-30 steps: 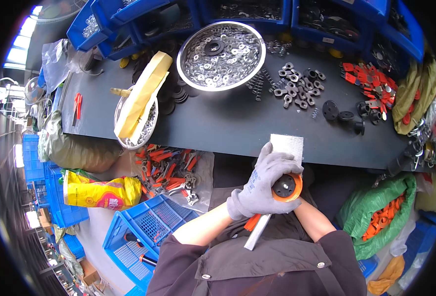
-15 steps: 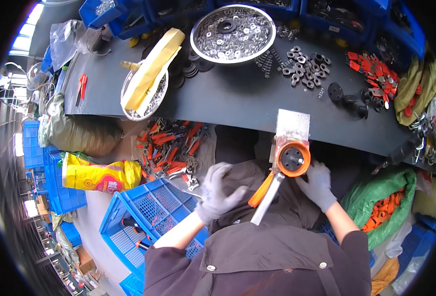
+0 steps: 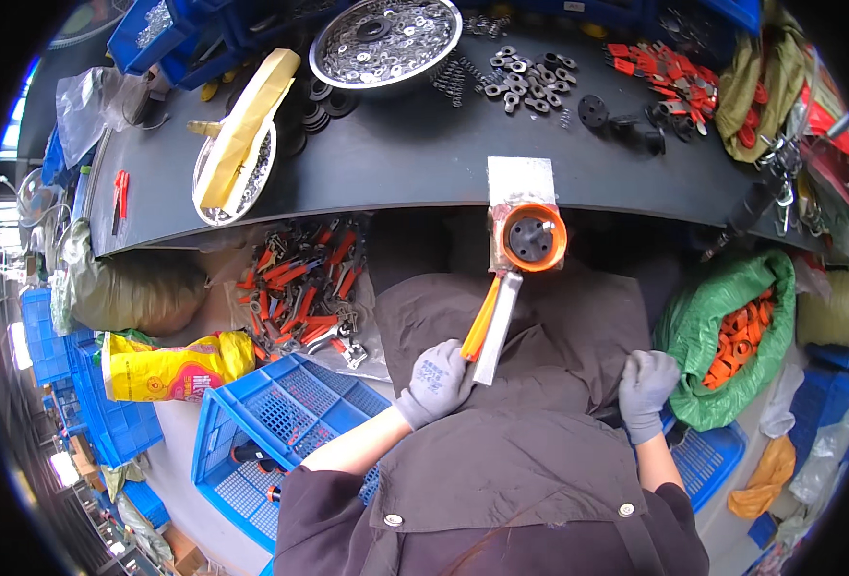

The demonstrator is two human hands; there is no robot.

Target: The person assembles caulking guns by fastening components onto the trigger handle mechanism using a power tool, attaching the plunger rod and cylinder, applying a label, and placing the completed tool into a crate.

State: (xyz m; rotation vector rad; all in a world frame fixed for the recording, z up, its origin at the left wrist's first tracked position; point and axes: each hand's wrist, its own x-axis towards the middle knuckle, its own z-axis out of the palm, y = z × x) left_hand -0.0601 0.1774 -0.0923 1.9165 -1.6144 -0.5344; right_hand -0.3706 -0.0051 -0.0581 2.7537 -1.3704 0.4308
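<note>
My left hand [image 3: 438, 386], in a grey glove, is closed over the dark apron, beside the lower end of an orange lever [image 3: 481, 322] and a flat metal bar [image 3: 500, 326]. Its palm side is hidden. At the right edge of my lap, my gloved right hand [image 3: 648, 386] has its fingers curled in; anything inside them cannot be seen. Between the hands and the bench, an orange ring [image 3: 561, 252] surrounds a black disc with holes [image 3: 530, 239]. Lever and bar slant down from this ring, which sits at a pale metal plate [image 3: 521, 180] on the bench edge.
On the dark bench [image 3: 376, 158] are a bowl of small metal parts [image 3: 386, 43], black-and-metal links [image 3: 530, 82] and red parts [image 3: 669, 82]. A blue crate [image 3: 295, 403] and a bag of orange-handled parts [image 3: 299, 288] lie left; a green sack of orange rings [image 3: 683, 331] stands right.
My left hand has closed and come beside the lever's lower end. My right hand has left the orange ring's side and moved down and right, fingers now curled. The whole view has shifted.
</note>
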